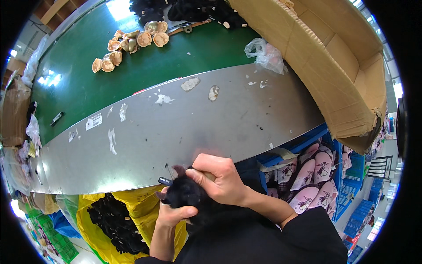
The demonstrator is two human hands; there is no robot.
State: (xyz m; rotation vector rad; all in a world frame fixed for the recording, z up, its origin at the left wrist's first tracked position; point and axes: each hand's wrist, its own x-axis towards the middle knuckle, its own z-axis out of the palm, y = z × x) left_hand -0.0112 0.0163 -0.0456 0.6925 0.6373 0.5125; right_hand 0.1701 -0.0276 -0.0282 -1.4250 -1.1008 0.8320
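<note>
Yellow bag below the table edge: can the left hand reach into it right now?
Probably yes, once freed: the yellow bag gapes open near the left hand, but that hand holds the black plush.

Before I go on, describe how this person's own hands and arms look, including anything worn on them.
The left hand and right hand are gloveless. The left forearm and right forearm are uncovered, with no watch or bracelet showing. On the right arm, a plain black sleeve ends near the elbow, without visible markings.
</note>
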